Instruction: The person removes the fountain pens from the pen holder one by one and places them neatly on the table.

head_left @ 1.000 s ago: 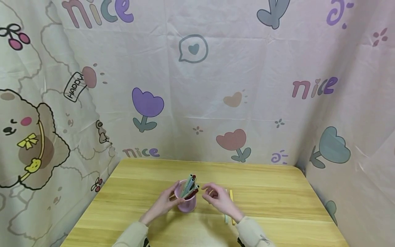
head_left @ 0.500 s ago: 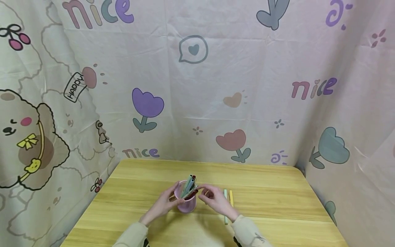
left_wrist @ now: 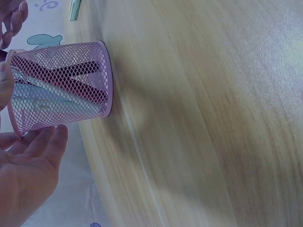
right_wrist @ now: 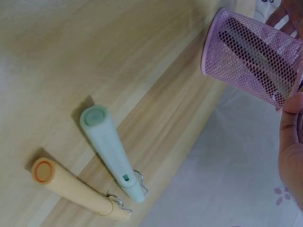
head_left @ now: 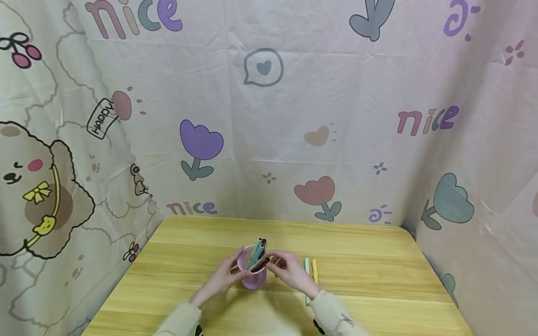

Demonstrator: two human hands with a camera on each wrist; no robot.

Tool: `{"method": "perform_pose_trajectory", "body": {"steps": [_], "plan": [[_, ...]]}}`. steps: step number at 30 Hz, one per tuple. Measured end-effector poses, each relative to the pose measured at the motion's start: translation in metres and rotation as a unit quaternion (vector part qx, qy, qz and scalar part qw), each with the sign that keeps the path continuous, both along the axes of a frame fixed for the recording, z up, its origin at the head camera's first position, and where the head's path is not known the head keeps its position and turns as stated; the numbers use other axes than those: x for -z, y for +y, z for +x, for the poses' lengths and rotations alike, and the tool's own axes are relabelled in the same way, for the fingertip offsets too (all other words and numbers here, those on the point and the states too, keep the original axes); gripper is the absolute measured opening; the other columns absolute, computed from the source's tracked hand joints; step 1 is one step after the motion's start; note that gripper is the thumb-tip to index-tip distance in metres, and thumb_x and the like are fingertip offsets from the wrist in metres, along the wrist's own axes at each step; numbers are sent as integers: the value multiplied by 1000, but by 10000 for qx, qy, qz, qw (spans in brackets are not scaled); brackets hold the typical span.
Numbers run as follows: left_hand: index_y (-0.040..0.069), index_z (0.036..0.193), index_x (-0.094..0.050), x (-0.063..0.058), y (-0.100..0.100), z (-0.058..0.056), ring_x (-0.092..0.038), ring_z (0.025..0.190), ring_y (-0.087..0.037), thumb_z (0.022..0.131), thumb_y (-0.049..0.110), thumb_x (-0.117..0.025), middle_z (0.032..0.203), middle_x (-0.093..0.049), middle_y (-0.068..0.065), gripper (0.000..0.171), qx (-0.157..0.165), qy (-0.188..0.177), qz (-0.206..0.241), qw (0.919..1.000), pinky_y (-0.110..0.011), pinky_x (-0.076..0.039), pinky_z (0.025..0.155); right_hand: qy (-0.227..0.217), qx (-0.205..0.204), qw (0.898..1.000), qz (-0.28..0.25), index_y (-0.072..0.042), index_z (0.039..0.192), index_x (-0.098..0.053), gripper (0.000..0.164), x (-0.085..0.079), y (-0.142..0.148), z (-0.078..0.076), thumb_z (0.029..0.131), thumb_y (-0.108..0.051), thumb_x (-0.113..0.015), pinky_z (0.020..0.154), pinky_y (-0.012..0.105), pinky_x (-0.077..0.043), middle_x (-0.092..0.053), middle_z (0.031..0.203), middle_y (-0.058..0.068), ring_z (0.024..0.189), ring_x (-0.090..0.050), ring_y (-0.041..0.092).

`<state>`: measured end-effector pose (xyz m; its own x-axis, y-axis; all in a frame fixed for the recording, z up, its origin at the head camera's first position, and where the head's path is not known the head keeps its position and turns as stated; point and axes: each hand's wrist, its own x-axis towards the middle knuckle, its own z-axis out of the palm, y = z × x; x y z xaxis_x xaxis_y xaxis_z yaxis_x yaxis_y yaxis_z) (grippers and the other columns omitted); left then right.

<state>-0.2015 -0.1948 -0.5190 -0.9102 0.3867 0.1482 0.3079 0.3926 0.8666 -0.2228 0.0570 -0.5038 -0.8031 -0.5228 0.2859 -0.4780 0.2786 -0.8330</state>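
Observation:
A pink metal-mesh pen cup (head_left: 254,281) stands on the wooden table, with several pens (head_left: 255,255) leaning in it. My left hand (head_left: 224,276) holds the cup by its rim, thumb on the near side and fingers around the far side. Through the mesh (left_wrist: 61,87) in the left wrist view, dark and pale pen barrels cross at a slant. At the cup's right rim, my right hand (head_left: 290,269) pinches the upper end of a pen with thumb and index finger; the fingers partly cover that end. In the right wrist view, the thumb (right_wrist: 291,124) is right at the rim.
On the table (head_left: 370,266) right of the cup, a pale green pen (right_wrist: 109,146) and a yellow pen (right_wrist: 71,189) with wire clips lie side by side. The right forearm partly covers them in the head view. A printed curtain (head_left: 269,140) hangs behind the table.
My right hand has moved left to the cup's rim, its fingers closing on a pen end. The green pen now shows more from under the arm. My left hand keeps its hold on the cup.

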Motion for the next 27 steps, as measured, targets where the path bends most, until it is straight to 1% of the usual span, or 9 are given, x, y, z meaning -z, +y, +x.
{"method": "perform_pose_trajectory", "body": {"steps": [4, 6, 8, 10, 14, 17, 23, 25, 27], "plan": [[-14, 154, -17, 0, 0, 0, -42, 138, -56, 93, 22, -70, 155, -28, -41, 88, -7, -42, 14, 10000, -56, -43, 113, -70, 31, 9999, 103, -1, 120, -67, 25, -1, -3, 0, 98, -11, -64, 49, 15, -52, -70, 86, 22, 61, -64, 33], [-14, 154, -17, -1, 0, 1, -42, 138, -56, 93, 22, -70, 155, -28, -41, 88, -17, -55, 17, 10000, -57, -43, 113, -35, 59, 9998, 174, -2, 119, -68, 24, -1, -4, -1, 98, -12, -64, 49, 15, -52, -70, 85, 19, 61, -64, 32], [-13, 154, -17, -1, 0, 1, -41, 138, -56, 94, 22, -70, 155, -28, -41, 88, -22, -74, 16, 10000, -57, -43, 114, 15, 80, 9997, 237, -3, 119, -69, 23, 0, -6, -1, 98, -11, -65, 48, 15, -52, -71, 84, 15, 60, -64, 28], [-13, 154, -17, -1, 0, 1, -41, 138, -56, 94, 22, -70, 155, -28, -41, 88, -29, -79, 12, 10000, -57, -42, 114, 86, 82, 9996, 266, -3, 119, -69, 23, 0, -7, -2, 98, -10, -65, 47, 15, -51, -71, 83, 14, 57, -62, 19], [-13, 154, -17, -1, 0, 1, -41, 138, -56, 94, 22, -70, 155, -27, -41, 88, -33, -97, 17, 9999, -57, -42, 114, 263, 46, 9992, 298, -2, 118, -69, 22, 1, -8, -3, 97, -7, -65, 48, 13, -50, -71, 83, 18, 56, -55, 0], [-13, 154, -16, -1, 0, 1, -41, 138, -56, 93, 22, -70, 155, -27, -41, 88, -20, -92, 27, 10000, -56, -43, 113, 389, 34, 9987, 313, 0, 116, -69, 21, 2, -8, -3, 96, -4, -65, 49, 13, -50, -71, 84, 20, 57, -51, -6], [-13, 154, -17, -1, 0, 1, -41, 138, -56, 93, 22, -70, 155, -27, -41, 88, -1, -48, 29, 10000, -56, -44, 113, 613, 100, 9976, 317, -1, 111, -70, 17, 3, -9, -3, 94, -3, -66, 49, 14, -52, -69, 80, 9, 56, -53, -3], [-14, 154, -17, -1, 0, 1, -42, 138, -56, 93, 22, -70, 155, -27, -41, 88, -4, -49, 25, 10000, -55, -44, 112, 684, 121, 9972, 282, -2, 110, -70, 16, 2, -9, -2, 94, -3, -66, 49, 15, -53, -69, 80, 7, 55, -55, 1], [-14, 154, -17, -1, 0, 1, -42, 137, -57, 93, 22, -71, 154, -27, -42, 89, -15, -52, 28, 10000, -55, -45, 112, 740, 132, 9970, 210, -2, 110, -70, 16, 2, -8, -1, 94, -2, -66, 48, 15, -53, -70, 81, 8, 54, -58, 9]]}}
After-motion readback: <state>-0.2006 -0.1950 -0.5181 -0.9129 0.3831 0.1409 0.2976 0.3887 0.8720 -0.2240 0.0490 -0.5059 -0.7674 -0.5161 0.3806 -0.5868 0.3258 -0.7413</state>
